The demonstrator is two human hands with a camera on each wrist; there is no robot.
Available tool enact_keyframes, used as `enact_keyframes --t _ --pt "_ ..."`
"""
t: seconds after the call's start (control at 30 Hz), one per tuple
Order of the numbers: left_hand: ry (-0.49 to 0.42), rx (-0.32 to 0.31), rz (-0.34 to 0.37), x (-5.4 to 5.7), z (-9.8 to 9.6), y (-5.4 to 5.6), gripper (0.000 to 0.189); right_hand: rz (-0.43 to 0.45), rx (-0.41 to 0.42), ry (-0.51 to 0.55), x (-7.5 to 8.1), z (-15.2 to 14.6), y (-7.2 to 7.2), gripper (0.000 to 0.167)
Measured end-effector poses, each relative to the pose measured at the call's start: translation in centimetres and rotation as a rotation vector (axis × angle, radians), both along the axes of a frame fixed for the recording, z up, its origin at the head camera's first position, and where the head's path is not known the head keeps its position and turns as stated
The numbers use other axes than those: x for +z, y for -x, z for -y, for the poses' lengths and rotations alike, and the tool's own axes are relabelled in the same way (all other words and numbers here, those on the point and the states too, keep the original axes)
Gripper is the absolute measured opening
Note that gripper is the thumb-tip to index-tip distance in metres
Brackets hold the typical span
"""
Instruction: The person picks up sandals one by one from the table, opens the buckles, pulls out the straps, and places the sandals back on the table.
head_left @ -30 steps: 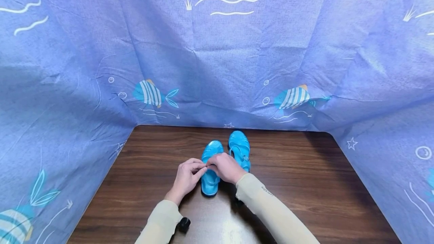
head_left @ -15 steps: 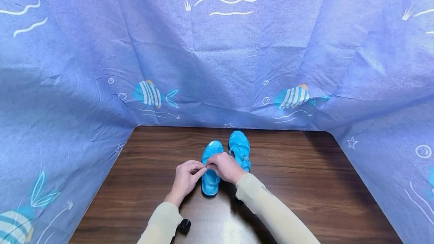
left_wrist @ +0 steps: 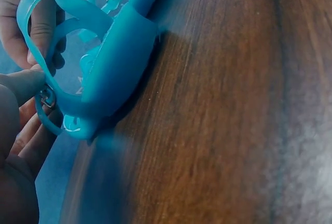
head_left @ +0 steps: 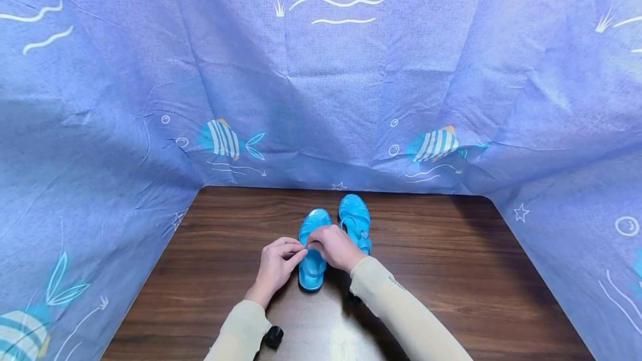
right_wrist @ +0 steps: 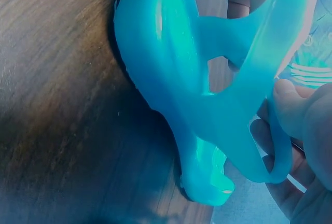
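Note:
Two glossy blue jelly sandals lie on the brown table, toes pointing away. Over the nearer left sandal (head_left: 312, 274) both hands meet at its ankle strap. In the left wrist view, my left hand (head_left: 277, 263) pinches the strap right by a small metal buckle (left_wrist: 47, 96), thumb on one side and fingers on the other. My right hand (head_left: 337, 247) pinches the strap (right_wrist: 282, 141) between thumb and fingers, as the right wrist view shows. Its fingertips are close to the left hand's. The other sandal (head_left: 353, 208) lies just beyond the right hand, its heel partly hidden.
The wood-grain table (head_left: 451, 272) reaches back to a blue fabric curtain (head_left: 336, 99) with printed fish, which surrounds it on three sides. A black wrist camera (head_left: 273, 337) sits below the left cuff.

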State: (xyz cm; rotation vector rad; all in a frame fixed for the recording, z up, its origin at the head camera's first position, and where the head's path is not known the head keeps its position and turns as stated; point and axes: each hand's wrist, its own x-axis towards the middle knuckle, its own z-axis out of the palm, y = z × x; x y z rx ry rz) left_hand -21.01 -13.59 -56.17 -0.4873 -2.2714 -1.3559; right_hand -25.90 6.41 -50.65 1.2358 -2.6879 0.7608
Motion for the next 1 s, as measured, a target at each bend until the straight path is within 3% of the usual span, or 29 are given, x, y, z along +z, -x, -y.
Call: enact_keyframes --t 0.47,0.67,0.9,1.0 --pt "0.008 0.014 -0.109 -0.64 0.2 -0.03 0.01 -0.027 -0.051 0.036 -0.19 0.13 -0.05 0.009" --pt "-0.009 -0.009 -0.089 -0.65 0.31 0.1 0.009 -0.011 -0.049 0.025 -0.23 -0.16 0.28 0.009" --pt "-0.022 -0.015 -0.041 -0.58 0.15 0.13 0.009 -0.006 0.027 -0.051 -0.25 -0.1 0.11 0.015" --pt "-0.023 -0.013 -0.054 -0.64 0.04 0.23 0.009 0.003 0.032 -0.058 -0.33 0.06 0.06 0.015"
